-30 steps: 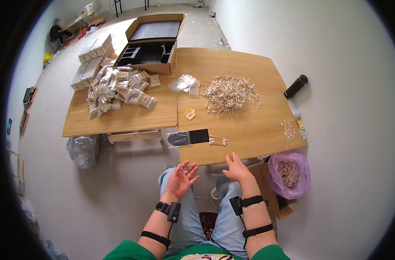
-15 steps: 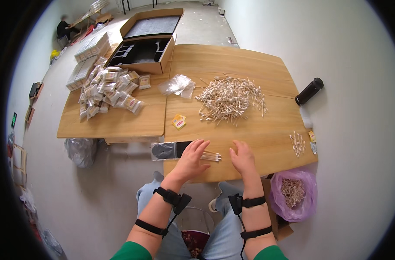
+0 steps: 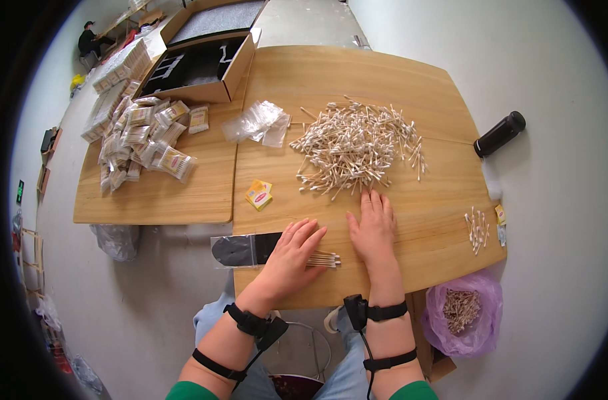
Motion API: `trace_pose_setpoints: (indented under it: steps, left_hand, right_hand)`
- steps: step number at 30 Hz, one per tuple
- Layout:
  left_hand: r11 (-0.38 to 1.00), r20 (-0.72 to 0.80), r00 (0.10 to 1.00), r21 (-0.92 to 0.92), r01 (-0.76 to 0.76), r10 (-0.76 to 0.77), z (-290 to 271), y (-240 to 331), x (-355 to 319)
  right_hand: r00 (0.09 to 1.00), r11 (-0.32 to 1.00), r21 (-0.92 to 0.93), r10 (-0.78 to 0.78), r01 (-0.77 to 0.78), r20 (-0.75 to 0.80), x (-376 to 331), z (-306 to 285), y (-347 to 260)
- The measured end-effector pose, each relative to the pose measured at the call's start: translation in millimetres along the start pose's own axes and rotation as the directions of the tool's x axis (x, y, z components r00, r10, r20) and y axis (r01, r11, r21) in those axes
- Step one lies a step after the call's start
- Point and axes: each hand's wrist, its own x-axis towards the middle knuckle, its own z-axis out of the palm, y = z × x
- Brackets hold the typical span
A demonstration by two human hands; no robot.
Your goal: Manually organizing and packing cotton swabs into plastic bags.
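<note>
My left hand point(image 3: 292, 257) lies flat on the wooden table point(image 3: 417, 220), fingers apart, resting on a small bundle of cotton swabs point(image 3: 325, 259) whose tips stick out to the right. Next to it on the left lies a clear sleeve with a black insert point(image 3: 237, 251). My right hand point(image 3: 372, 228) is flat on the table, fingers spread, just below a big loose heap of cotton swabs point(image 3: 354, 148). Neither hand grips anything.
Two small yellow packets point(image 3: 258, 195) lie left of the heap, with clear empty bags point(image 3: 258, 123) behind them. A pile of packed swab bags point(image 3: 142, 138) and an open cardboard box point(image 3: 200, 61) sit on the left table. A black bottle point(image 3: 498, 133), a few stray swabs point(image 3: 477, 229) and a purple bag point(image 3: 464, 319) are at right.
Both hands rose from my lap onto the table. The left hand settled on the small swab bundle; the right hand moved forward toward the heap.
</note>
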Motion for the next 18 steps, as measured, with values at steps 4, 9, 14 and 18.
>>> trace_pose_setpoints:
  steps: [4,9,14,18]
  left_hand:
    - [1.000,-0.001,1.000,-0.009,0.027,-0.027,-4,5,-1]
    - [0.998,-0.056,0.998,-0.052,0.019,-0.022,-5,2,3]
    - [0.947,-0.196,0.966,-0.305,0.103,-0.168,1,-1,3]
    - [0.929,-0.264,0.943,-0.357,0.101,-0.204,1,-5,5]
  right_hand:
    - [0.995,0.985,0.166,-0.032,0.048,-0.096,-16,-3,9]
    - [0.998,0.896,0.439,-0.049,0.066,-0.050,-36,-38,6]
    - [0.991,0.748,0.658,-0.133,0.091,0.014,-37,-39,-16]
    - [0.998,0.724,0.688,-0.066,0.047,0.001,-33,-33,-28]
